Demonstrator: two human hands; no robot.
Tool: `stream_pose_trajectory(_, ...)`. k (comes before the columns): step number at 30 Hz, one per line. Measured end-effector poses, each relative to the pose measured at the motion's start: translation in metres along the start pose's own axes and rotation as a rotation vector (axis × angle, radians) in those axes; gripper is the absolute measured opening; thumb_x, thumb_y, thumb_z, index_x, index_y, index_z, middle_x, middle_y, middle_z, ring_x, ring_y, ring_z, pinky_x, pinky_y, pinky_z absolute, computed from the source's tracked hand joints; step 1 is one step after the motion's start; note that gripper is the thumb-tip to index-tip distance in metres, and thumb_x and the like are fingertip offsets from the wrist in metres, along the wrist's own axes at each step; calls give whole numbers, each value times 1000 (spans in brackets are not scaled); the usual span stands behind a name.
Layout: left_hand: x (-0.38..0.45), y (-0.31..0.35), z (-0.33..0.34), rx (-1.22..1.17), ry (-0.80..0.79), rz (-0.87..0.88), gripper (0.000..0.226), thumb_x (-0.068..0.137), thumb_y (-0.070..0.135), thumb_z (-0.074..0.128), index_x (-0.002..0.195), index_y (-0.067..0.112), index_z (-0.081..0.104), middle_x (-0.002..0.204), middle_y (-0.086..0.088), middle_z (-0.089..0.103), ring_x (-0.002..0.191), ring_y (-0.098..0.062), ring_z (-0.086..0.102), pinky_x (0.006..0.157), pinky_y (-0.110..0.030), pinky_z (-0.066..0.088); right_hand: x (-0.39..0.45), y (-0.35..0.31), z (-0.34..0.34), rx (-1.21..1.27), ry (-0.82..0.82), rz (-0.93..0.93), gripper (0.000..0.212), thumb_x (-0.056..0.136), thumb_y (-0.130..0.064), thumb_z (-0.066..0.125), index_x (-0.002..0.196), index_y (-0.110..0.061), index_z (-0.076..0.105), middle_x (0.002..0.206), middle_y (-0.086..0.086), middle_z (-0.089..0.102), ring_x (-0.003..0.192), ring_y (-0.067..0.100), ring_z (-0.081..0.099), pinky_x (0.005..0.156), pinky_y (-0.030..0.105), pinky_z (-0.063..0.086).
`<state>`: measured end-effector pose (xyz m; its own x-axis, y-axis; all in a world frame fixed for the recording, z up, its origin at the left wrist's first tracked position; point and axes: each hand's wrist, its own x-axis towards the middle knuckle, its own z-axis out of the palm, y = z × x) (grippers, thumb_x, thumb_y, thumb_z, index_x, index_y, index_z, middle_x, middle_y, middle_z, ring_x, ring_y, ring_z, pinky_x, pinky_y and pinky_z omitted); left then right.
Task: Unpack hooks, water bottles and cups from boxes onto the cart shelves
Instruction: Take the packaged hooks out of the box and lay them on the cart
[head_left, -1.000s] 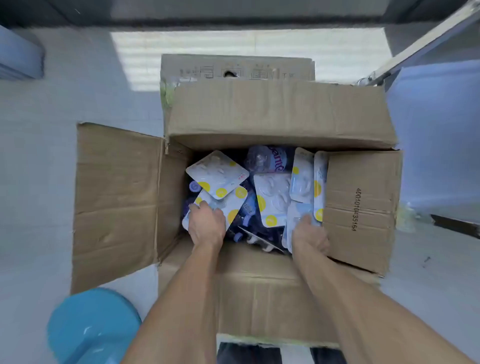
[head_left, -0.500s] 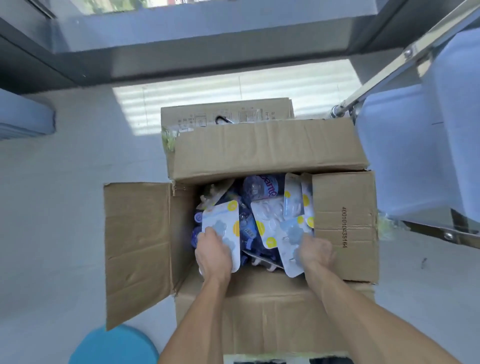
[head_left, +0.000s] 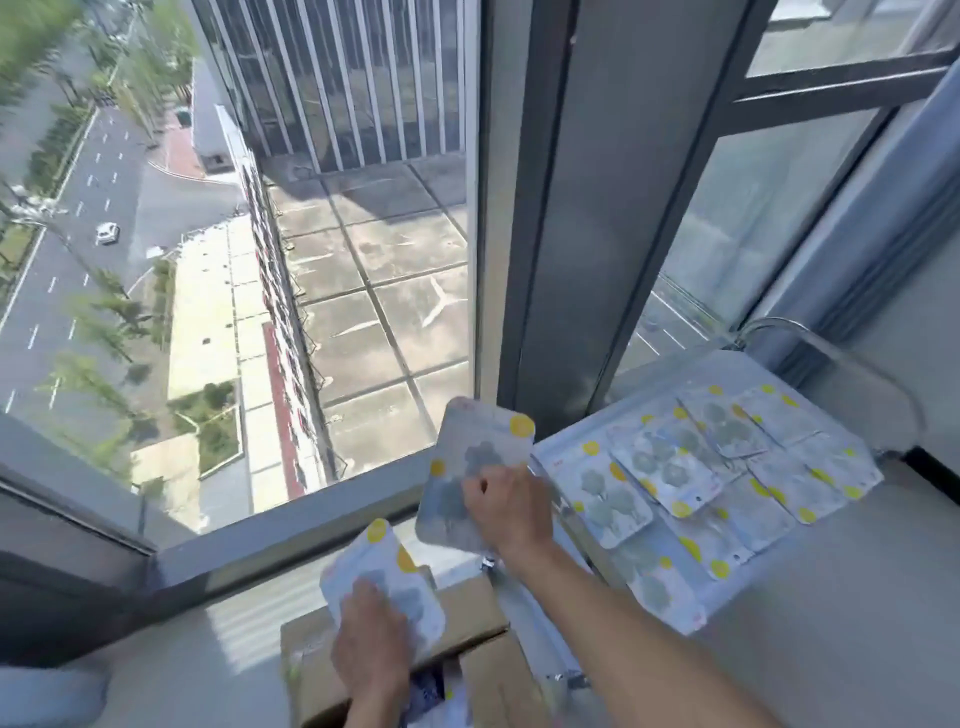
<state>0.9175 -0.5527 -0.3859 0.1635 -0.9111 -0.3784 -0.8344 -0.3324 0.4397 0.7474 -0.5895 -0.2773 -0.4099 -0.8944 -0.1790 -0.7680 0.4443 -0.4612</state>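
My right hand (head_left: 506, 512) grips a white hook pack with yellow dots (head_left: 478, 457), held up just left of the cart's top shelf (head_left: 670, 371). My left hand (head_left: 371, 654) holds a second hook pack (head_left: 384, 569) above the open cardboard box (head_left: 467, 603). Several more hook packs (head_left: 670, 467) lie spread over the cart shelf, overlapping each other. Inside the box only a dark blue patch shows between the flaps; the rest of its contents are hidden.
A large floor-to-ceiling window with a dark frame post (head_left: 571, 208) stands right behind the box and cart. The cart's chrome handle (head_left: 810, 338) curves at its far right end. A pale wall (head_left: 914, 343) runs along the right.
Both hands have lifted out of the box, each with a hook pack. My head has tilted up from the box to the window and cart shelf; the right hand has moved toward the shelf.
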Motion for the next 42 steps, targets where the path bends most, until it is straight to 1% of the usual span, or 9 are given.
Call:
stream_pose_trajectory(4,-32,137,-45,-92,275,129,15,96,14,42,100,13,56,98,-15,64,86,-39,63,68,-39,46,36,44,-126,9,229,25,36,95,-32,44,85,-6,67,89,17,67,84,36,62,64,35,38)
stream_pose_trajectory(8,-65,240,-4,-35,299,319,8,96,11,44,93,11,51,95,-14,60,83,-40,62,63,-38,40,62,152,-169,-34,256,180,37,95,-29,44,101,-4,70,104,19,68,97,37,64,73,35,47)
stream_pose_trajectory(11,-84,308,60,-2,254,377,8,94,8,42,94,11,50,97,-13,58,85,-39,61,63,-38,36,86,244,-173,-91,132,224,37,96,-30,46,105,-2,70,111,19,68,105,37,64,80,37,51)
stream_pose_trajectory(14,-104,344,141,63,124,327,11,94,7,42,99,11,50,104,-12,57,92,-39,60,67,-41,38,102,330,-165,-234,-113,221,36,97,-31,46,113,-7,69,117,16,66,108,34,64,83,36,51)
stream_pose_trajectory(18,-128,337,234,175,-74,183,14,97,14,40,108,15,49,111,-7,56,103,-31,60,77,-40,42,107,410,-137,-348,-375,191,36,95,-31,47,122,-15,65,125,11,63,117,28,61,91,32,49)
stream_pose_trajectory(22,-153,301,284,254,-208,4,14,98,17,40,109,16,47,113,-5,55,105,-28,59,80,-38,42,106,438,-99,-442,-558,92,33,93,-32,47,120,-17,61,122,7,63,114,27,61,86,32,48)
stream_pose_trajectory(32,-113,303,305,188,-81,-93,8,99,13,40,98,15,48,101,-6,53,87,-27,56,64,-31,31,150,447,-66,-526,-562,-17,28,91,-12,46,112,-15,65,113,6,66,105,25,64,68,28,41)
stream_pose_trajectory(36,-106,308,314,140,-8,-82,12,99,13,40,88,18,39,95,-6,51,81,-29,54,63,-36,35,160,440,-60,-509,-538,-19,28,94,-17,45,114,-15,64,116,7,65,108,26,63,73,29,44)
stream_pose_trajectory(42,-112,303,312,155,-47,-122,19,104,27,35,106,13,49,106,-8,54,95,-30,58,72,-36,38,154,432,-61,-580,-531,-30,27,97,-28,47,114,-17,65,118,4,65,109,24,63,77,29,49)
